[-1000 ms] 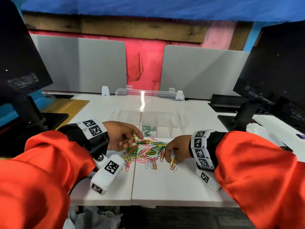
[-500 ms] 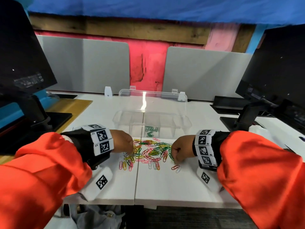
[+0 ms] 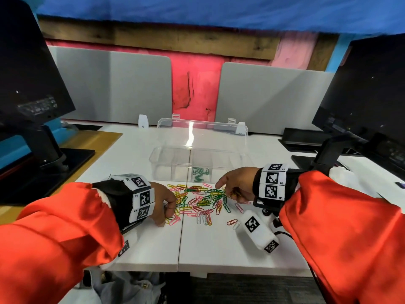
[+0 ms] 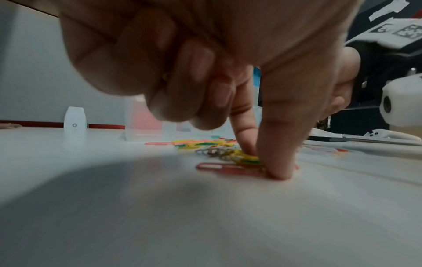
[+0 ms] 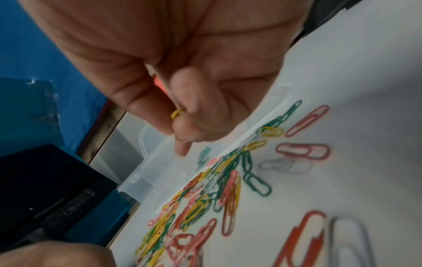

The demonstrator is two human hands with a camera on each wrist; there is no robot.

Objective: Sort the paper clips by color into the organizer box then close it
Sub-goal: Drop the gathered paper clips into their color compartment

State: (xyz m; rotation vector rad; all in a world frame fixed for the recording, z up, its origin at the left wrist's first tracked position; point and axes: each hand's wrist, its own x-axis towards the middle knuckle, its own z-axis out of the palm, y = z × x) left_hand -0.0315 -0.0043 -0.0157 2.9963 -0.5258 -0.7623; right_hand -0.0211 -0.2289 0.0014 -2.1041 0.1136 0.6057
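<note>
Two dark monitors (image 3: 28, 69) flank the white counter (image 3: 219, 249), with grey divider panels (image 3: 114, 88) standing behind. The clear organizer box (image 3: 175, 159) sits open at the middle, lid tipped back, a few green clips (image 3: 200, 173) in one compartment. Just in front lies the heap of coloured paper clips (image 3: 201, 200), between both wrists. The left hand (image 3: 165, 202) presses thumb and forefinger down on clips at the heap's edge, other fingers curled. The right hand (image 3: 237, 185) hovers, fingers curled around yellow clips (image 5: 177, 112), forefinger pointing outward.
</note>
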